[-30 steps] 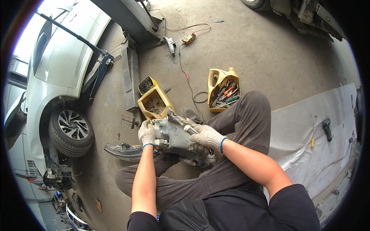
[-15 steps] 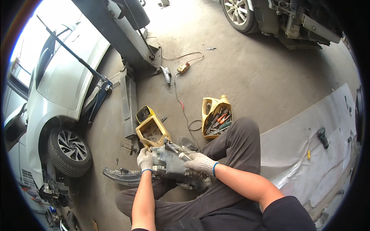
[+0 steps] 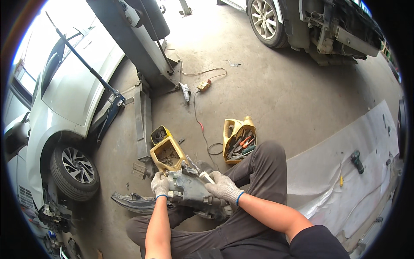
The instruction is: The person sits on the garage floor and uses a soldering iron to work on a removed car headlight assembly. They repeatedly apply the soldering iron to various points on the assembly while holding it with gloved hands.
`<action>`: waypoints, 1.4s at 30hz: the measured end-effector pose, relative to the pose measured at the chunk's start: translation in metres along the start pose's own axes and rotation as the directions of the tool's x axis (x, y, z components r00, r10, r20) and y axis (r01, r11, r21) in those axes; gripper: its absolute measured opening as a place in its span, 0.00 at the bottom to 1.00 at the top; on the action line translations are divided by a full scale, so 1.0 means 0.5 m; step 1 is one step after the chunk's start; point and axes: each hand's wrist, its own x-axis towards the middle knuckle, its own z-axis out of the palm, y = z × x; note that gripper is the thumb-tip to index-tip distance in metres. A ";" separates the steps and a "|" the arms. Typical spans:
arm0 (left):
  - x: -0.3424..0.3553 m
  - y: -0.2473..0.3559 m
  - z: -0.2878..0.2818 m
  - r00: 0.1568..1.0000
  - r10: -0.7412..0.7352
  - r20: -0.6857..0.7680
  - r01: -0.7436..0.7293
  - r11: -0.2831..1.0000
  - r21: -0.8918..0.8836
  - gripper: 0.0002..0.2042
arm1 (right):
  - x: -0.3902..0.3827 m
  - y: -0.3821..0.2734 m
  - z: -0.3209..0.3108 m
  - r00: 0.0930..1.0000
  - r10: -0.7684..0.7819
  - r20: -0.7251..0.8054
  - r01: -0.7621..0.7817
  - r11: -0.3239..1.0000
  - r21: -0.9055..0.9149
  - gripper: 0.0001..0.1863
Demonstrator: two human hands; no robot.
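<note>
A grey car headlight housing [image 3: 192, 190] lies across my lap, its back side up. My gloved left hand [image 3: 160, 184] is closed on the left edge of the housing. In my gloved right hand [image 3: 223, 187] is a tool with a white cylindrical body [image 3: 206, 177]; its dark front end points up and left over the top edge of the housing. The exact contact at its tip cannot be made out. A dark curved lamp piece [image 3: 133, 203] rests on the floor by my left knee.
Ahead stand a cut yellow container [image 3: 152, 152], a smaller yellow one [image 3: 158, 127] and a cut jug [image 3: 226, 131] of hand tools. A cable [image 3: 196, 113] runs towards my legs. Left are a lift arm [image 3: 141, 121] and white car [image 3: 73, 99]; a drill [image 3: 357, 162] lies right on sheeting [image 3: 319, 168].
The whole view has shifted slightly, so the floor things sit lower. The white-bodied tool has turned a little in my right hand and shows more of its body. My left hand keeps its hold.
</note>
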 end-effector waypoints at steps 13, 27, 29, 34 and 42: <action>-0.005 0.002 -0.002 1.000 -0.017 -0.021 0.015 0.997 -0.070 0.13 | -0.004 0.009 0.030 0.996 -0.070 -0.048 0.065 0.994 -0.088 0.30; 0.001 -0.023 0.016 0.967 0.141 -0.211 -0.147 0.989 -0.016 0.08 | -0.005 -0.018 0.043 0.996 0.025 0.088 -0.034 0.994 0.105 0.32; 0.002 -0.043 0.031 0.959 0.153 -0.238 -0.170 0.984 -0.049 0.08 | -0.014 -0.038 0.042 0.986 0.099 0.137 -0.120 0.981 0.152 0.28; -0.008 0.019 0.003 0.994 -0.083 -0.066 0.082 0.996 -0.017 0.11 | -0.008 0.001 0.053 0.978 0.133 0.161 -0.185 0.910 0.371 0.16; -0.006 -0.003 0.009 0.969 -0.179 0.173 0.203 0.971 -0.130 0.15 | -0.027 -0.055 0.137 0.975 0.114 0.190 -0.187 0.882 0.432 0.16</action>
